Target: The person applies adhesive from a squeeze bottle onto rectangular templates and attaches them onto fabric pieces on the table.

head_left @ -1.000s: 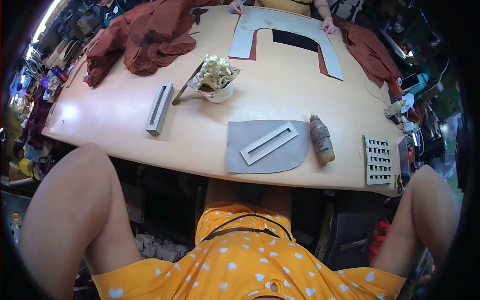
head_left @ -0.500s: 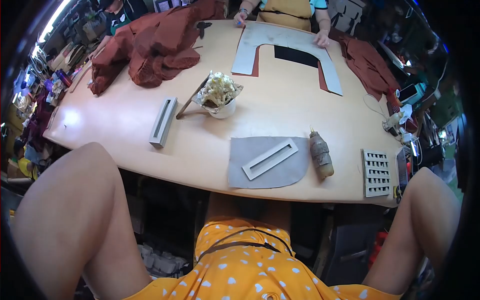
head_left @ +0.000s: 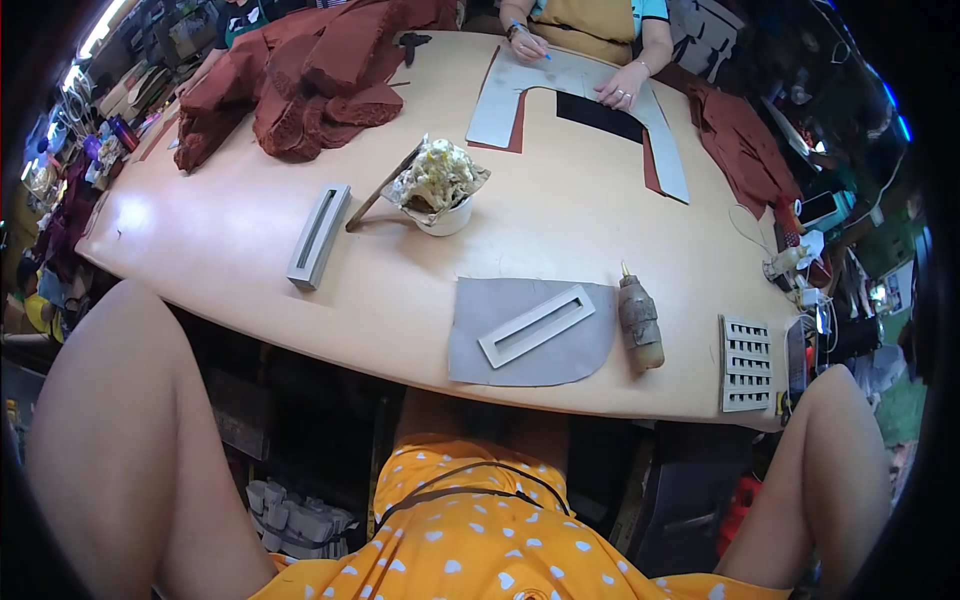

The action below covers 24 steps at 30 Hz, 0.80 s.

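Note:
Neither of my hands is in view; only my bent arms (head_left: 110, 430) show at both sides. Nearest to me on the table lies a grey, round-cornered piece of material (head_left: 480, 300). A pale slotted rectangular frame (head_left: 545, 338) rests on it at a slant. Beside it, on the right, lies a taped bottle (head_left: 640, 318) with a thin nozzle. Toward the left sits a grey stack of slotted frames (head_left: 325, 250). Behind stands a white tub (head_left: 448, 220) topped with crusted whitish material (head_left: 440, 175), a stick (head_left: 375, 195) leaning on it.
A tray of slotted pieces (head_left: 747, 365) lies near the right edge. Across the table, a co-worker's hand (head_left: 527, 46) holds a blue pen over a white template (head_left: 497, 105). Reddish-brown material (head_left: 335, 80) is heaped at far left, with more (head_left: 735, 140) at right.
The view has shifted slightly. The co-worker's hands have moved inward onto the template, one with the pen pointing at it. The things on my side of the table have stayed put.

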### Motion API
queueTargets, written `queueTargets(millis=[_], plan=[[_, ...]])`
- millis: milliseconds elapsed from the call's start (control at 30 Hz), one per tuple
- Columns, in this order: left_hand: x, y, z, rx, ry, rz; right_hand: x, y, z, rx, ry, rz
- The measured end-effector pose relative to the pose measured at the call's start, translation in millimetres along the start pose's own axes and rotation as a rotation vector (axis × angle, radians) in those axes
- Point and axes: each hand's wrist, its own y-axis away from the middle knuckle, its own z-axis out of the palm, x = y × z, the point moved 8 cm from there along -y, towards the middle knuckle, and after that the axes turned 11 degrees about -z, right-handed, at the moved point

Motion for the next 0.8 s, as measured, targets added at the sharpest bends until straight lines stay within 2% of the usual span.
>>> queueTargets(millis=[200,533,800], plan=[[-0.2,2.7,-2.0,0.014,-0.005,0.012,-1.9,0.7,2.3,-0.017,0.010,-0.019],[-7.0,0.7,-5.3,-0.009,-0.011,-0.089,13.2,-1.5,8.0,-0.023,0.033,0.062],[6.5,-1.7,-4.0,-0.015,-0.031,-0.060,4.3,4.6,7.2,-0.001,0.009,0.050]])
